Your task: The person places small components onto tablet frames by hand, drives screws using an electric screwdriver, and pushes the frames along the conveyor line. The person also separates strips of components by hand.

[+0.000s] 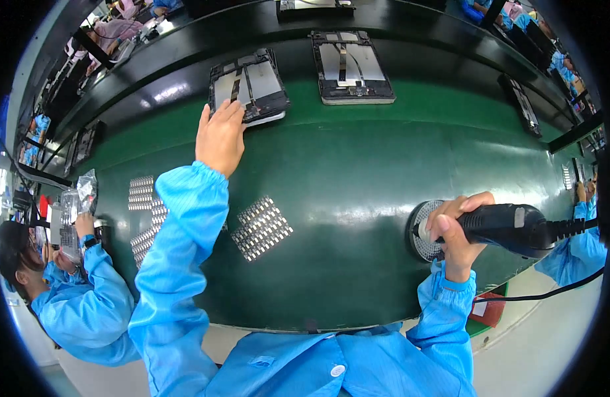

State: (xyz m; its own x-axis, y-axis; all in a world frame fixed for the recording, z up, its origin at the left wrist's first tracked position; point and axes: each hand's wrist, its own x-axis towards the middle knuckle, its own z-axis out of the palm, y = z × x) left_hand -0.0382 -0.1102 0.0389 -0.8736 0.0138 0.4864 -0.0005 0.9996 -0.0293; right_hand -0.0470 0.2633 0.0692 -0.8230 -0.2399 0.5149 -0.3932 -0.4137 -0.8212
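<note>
My left hand [220, 140] reaches forward, fingers stretched out and resting on the near left part of an opened tablet-like device [260, 89]. The device shows grey panels, a black frame and ribbon cables; its near edge overhangs the green mat. My right hand [458, 231] is closed around the ribbed left end of a black handheld device [510, 226] with a coiled cord. A round, grey, textured disc [424, 246] with a dark rim lies under those fingers. Whether the disc is joined to the handheld device, I cannot tell.
Another opened tablet-like device [353, 69] rests further back. Sheets of small metallic parts [262, 228] lie mid-table, with more sheets [141, 193] left of my left arm. A co-worker [87, 291] sits at the left, handling a clear plastic bag. A black cable [543, 294] hangs at the right edge.
</note>
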